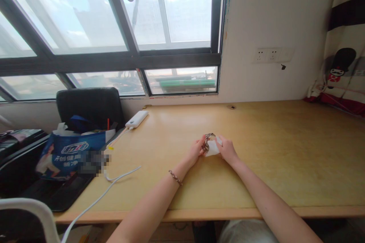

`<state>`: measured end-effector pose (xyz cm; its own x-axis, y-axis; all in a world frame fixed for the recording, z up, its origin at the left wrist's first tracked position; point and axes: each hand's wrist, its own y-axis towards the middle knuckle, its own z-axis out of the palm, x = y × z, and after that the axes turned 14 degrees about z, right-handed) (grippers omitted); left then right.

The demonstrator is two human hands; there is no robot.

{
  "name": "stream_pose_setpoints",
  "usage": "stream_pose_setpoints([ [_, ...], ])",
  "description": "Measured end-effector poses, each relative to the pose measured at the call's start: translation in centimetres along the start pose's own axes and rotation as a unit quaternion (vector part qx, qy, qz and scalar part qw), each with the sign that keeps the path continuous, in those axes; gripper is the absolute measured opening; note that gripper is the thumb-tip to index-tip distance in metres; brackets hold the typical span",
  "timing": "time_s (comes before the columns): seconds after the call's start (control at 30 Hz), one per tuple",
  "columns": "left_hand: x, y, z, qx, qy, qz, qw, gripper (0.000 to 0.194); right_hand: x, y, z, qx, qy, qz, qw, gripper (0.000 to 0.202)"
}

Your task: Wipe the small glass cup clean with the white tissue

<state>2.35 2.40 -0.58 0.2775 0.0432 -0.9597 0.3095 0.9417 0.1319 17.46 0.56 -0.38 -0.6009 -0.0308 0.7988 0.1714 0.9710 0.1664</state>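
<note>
Above the middle of the wooden desk point(159, 190), both hands are close together. My left hand point(196, 150) is closed on a small brown, dark-patterned looped item point(207, 142) that looks like a hair clip; its exact kind is hard to make out. A white tissue or cloth point(212, 149) is pinched by my right hand point(226, 148), and it lies against the brown item. Fingers cover part of both things. On my left wrist is a braided bracelet point(175, 177).
A white power bank point(137, 120) with a white cable point(94, 199) lies at the desk's left. Left of the desk, a blue bag point(71, 152) sits on a black chair point(89, 106). A curtain point(345, 53) hangs at the far right, and wall sockets point(266, 55) are behind.
</note>
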Motion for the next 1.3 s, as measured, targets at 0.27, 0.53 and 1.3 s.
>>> stream_pose_setpoints([
  [0.27,0.9,0.4,-0.7,0.028,0.029,-0.015,0.999,0.068,-0.1,0.2,0.2,-0.007,-0.028,-0.022,0.999,0.036],
  [0.53,0.6,0.1,-0.2,0.073,0.060,-0.009,0.995,0.053,0.1,-0.1,0.5,0.100,0.088,0.106,0.985,0.035],
  [1.3,-0.4,-1.4,-0.2,0.076,0.122,0.060,0.988,0.043,0.6,0.2,-0.1,0.075,0.062,0.041,0.994,0.038],
])
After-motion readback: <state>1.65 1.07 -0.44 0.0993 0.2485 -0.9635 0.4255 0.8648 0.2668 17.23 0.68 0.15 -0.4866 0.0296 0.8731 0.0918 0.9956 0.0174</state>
